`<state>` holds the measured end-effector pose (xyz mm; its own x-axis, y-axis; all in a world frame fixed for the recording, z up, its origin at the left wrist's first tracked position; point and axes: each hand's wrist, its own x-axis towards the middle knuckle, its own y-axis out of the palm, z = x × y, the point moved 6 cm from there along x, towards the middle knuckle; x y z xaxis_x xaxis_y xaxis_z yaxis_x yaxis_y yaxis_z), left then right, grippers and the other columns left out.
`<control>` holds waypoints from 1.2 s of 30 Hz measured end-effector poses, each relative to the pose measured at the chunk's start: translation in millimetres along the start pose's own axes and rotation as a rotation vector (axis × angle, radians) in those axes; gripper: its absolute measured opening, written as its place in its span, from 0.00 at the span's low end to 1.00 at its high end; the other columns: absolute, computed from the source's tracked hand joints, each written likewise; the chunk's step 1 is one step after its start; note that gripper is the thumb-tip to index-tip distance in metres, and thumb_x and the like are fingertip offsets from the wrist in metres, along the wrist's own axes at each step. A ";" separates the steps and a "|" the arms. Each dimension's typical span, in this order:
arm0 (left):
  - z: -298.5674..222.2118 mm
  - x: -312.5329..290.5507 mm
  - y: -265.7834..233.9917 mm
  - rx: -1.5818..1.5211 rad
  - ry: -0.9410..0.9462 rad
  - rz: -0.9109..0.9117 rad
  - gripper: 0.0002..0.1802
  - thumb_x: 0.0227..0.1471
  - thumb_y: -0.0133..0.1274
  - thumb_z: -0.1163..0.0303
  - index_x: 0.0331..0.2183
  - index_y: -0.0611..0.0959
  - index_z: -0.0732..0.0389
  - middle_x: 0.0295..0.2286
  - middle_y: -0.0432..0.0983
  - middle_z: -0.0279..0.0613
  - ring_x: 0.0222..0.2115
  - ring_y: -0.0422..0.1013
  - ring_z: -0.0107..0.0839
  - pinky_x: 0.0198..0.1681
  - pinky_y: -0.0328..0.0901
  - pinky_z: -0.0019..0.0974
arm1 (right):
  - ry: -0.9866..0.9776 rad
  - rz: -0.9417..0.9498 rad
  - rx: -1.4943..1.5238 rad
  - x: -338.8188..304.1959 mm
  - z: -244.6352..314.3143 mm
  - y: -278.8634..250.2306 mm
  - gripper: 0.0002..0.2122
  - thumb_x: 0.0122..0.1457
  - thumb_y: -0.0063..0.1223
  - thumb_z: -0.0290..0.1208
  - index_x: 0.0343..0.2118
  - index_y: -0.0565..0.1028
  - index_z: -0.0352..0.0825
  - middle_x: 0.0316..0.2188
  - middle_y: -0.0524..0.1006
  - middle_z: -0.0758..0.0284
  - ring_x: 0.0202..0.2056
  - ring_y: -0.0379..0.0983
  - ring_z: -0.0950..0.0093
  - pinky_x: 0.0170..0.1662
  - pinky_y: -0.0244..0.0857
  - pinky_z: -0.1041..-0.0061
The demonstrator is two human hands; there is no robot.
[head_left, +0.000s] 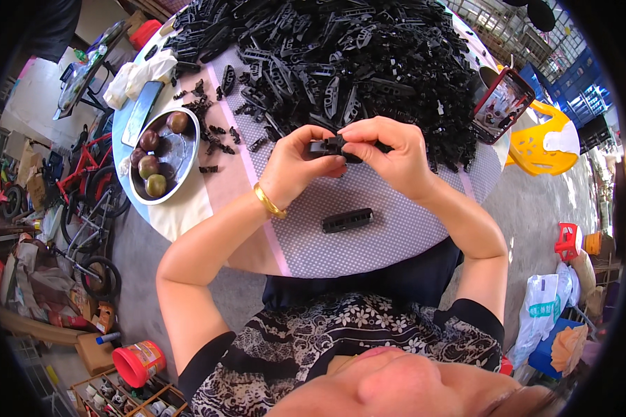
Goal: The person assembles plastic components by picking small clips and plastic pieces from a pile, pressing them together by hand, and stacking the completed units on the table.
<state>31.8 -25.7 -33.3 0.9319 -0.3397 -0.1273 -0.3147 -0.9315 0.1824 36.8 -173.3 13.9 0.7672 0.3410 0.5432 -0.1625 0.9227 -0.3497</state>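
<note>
Above the near half of a round table, my left hand (pixel 300 158) and my right hand (pixel 391 149) meet over a black plastic part (pixel 327 146). My left fingers wrap around it, and my right thumb and fingertips pinch its other end. What exactly lies between the right fingertips is partly hidden. Closer to me, a single long black plastic piece (pixel 348 219) lies by itself on the dotted tablecloth (pixel 403 233). Just beyond my hands, a large heap of black plastic parts (pixel 306 69) covers the far side. Several smaller black clips (pixel 219 139) are scattered at its left.
A metal bowl (pixel 195 149) with several round purple-green fruits stands at the left table edge, beside a flat phone-like slab (pixel 143 111). On the right, a phone (pixel 501 108) stands propped up near a yellow plastic stool (pixel 546 146). Bicycles (pixel 94 201) and a red bucket (pixel 139 363) stand on the floor.
</note>
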 end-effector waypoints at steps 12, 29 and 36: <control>5.0 1.7 -2.7 -0.180 0.049 0.025 0.18 0.51 0.52 0.78 0.45 0.71 0.62 0.36 0.73 0.39 0.35 0.73 0.29 0.42 0.69 0.35 | -0.046 -0.057 0.006 -0.5 1.6 -2.3 0.04 0.48 0.58 0.19 0.29 0.77 0.30 0.27 0.77 0.64 0.26 0.74 0.78 0.28 0.68 0.82; 8.4 -0.1 -5.7 -0.323 -0.203 0.171 0.17 0.58 0.46 0.63 0.44 0.74 0.64 0.28 0.74 0.37 0.24 0.71 0.26 0.28 0.68 0.28 | -0.511 0.059 -0.224 -4.0 25.1 1.7 0.12 0.37 0.57 0.16 0.29 0.78 0.35 0.32 0.78 0.69 0.32 0.70 0.68 0.34 0.68 0.75; 5.0 -3.3 -2.5 -0.178 -0.296 0.223 0.17 0.60 0.42 0.61 0.42 0.75 0.64 0.31 0.76 0.46 0.21 0.67 0.21 0.22 0.64 0.22 | -0.556 0.087 -0.345 -5.5 25.7 2.0 0.14 0.36 0.55 0.19 0.31 0.78 0.38 0.32 0.78 0.72 0.35 0.71 0.70 0.33 0.71 0.77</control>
<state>28.6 -22.9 -38.3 0.7438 -0.5776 -0.3362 -0.4427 -0.8027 0.3996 16.3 -168.7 29.9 0.3102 0.5396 0.7827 0.0699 0.8081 -0.5848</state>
